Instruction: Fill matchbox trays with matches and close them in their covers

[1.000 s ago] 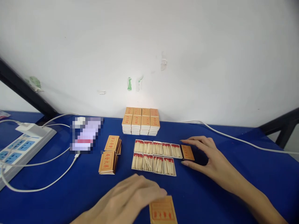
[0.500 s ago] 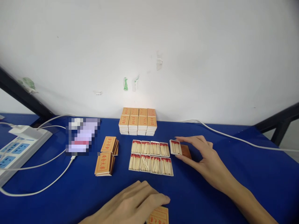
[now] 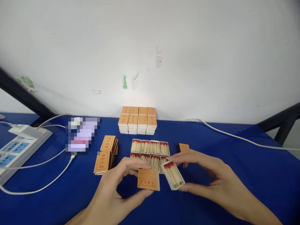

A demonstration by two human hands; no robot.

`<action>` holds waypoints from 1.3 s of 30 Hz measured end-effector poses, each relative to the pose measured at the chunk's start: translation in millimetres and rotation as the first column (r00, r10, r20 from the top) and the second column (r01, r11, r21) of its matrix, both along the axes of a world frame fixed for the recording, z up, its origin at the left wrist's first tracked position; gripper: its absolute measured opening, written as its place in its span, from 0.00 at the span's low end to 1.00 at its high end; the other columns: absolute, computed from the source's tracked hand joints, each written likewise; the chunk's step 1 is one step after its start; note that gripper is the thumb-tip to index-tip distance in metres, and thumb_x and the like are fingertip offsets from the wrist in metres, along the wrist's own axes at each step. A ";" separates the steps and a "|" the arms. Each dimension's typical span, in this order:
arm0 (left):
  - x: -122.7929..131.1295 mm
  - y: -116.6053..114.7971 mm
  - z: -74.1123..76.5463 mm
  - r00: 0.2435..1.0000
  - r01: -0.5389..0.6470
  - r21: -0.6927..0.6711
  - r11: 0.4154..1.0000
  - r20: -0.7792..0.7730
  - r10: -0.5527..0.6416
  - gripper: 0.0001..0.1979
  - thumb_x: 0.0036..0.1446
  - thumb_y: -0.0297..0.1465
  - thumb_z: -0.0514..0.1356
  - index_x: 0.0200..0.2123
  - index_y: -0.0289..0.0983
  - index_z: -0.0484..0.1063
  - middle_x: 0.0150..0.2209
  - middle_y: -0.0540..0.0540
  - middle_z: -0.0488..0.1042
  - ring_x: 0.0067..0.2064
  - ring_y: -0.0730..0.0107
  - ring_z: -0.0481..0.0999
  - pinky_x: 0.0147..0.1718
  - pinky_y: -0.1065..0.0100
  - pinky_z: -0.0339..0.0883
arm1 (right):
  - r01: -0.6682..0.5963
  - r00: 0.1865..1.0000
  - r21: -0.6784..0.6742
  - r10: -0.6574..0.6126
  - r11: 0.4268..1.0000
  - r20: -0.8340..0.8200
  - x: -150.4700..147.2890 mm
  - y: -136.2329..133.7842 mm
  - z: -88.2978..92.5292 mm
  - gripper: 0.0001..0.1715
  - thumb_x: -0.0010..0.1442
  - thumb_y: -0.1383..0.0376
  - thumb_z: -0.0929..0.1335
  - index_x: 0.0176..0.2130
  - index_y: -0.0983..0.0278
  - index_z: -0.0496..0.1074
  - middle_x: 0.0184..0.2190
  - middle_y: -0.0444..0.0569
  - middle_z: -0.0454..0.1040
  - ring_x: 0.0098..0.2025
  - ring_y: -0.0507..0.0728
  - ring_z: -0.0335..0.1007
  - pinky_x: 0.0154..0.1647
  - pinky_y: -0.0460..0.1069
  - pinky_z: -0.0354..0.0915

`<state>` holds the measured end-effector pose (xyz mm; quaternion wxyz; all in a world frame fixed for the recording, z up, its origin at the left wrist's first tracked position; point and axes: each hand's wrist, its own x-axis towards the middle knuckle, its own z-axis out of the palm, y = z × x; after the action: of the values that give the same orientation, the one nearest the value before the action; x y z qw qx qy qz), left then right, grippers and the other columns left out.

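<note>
Between thumb and fingers, my left hand (image 3: pixel 117 190) grips an orange matchbox sleeve (image 3: pixel 148 179) with red lettering. My right hand (image 3: pixel 208 181) pinches a white matchbox tray (image 3: pixel 173 175) by its sides. It is full of red-tipped matches and tilted, close to the sleeve but apart from it. Just behind the hands, two rows of filled match trays (image 3: pixel 150 147) lie side by side on the blue table (image 3: pixel 222 140); the held sleeve and tray partly cover the front row. Past my right fingers sits another orange matchbox piece (image 3: pixel 183 147), partly hidden.
Matchboxes stand in a stacked block (image 3: pixel 137 120) against the white wall (image 3: pixel 187 62). Two piles of flat orange sleeves (image 3: pixel 103 161) lie left of the trays. Further left are a blurred phone (image 3: pixel 85 134), white cables (image 3: pixel 35 192) and a power strip (image 3: pixel 16 150).
My right hand has brought a filled tray from beside the rows toward me. My left hand has raised a sleeve from the table's front to meet near it.
</note>
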<state>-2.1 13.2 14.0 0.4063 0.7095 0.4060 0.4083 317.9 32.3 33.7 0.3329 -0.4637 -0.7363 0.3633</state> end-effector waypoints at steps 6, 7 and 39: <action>4.7 4.5 4.1 0.996 -0.012 -0.147 0.989 0.086 0.025 0.20 0.66 0.37 0.80 0.57 0.55 0.82 0.52 0.53 0.89 0.47 0.67 0.91 0.50 0.68 0.87 | -0.095 0.991 -0.003 0.094 0.995 -0.094 -9.8 -4.8 1.5 0.23 0.64 0.53 0.85 0.57 0.40 0.88 0.58 0.43 0.90 0.59 0.63 0.89 0.60 0.56 0.85; 4.8 4.7 4.0 0.996 -0.014 -0.158 0.987 0.090 0.028 0.20 0.66 0.36 0.80 0.57 0.55 0.82 0.52 0.53 0.89 0.47 0.67 0.91 0.50 0.68 0.87 | -0.091 0.992 -0.008 0.090 0.996 -0.093 -9.8 -4.9 1.5 0.22 0.64 0.53 0.85 0.57 0.41 0.88 0.57 0.43 0.90 0.59 0.63 0.89 0.59 0.56 0.85; -2.6 5.5 -4.6 0.957 0.165 -0.258 0.952 0.276 -0.091 0.26 0.59 0.30 0.85 0.56 0.54 0.85 0.51 0.54 0.90 0.53 0.66 0.90 0.56 0.69 0.83 | -0.266 0.922 -0.281 0.158 0.922 -0.355 -16.7 -11.1 6.8 0.26 0.59 0.57 0.88 0.56 0.41 0.90 0.50 0.43 0.92 0.47 0.59 0.90 0.52 0.50 0.84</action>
<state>-4.7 18.8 9.4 0.5777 0.6103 0.3552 0.4094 301.2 21.2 40.5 0.3272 -0.3620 -0.6479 0.5849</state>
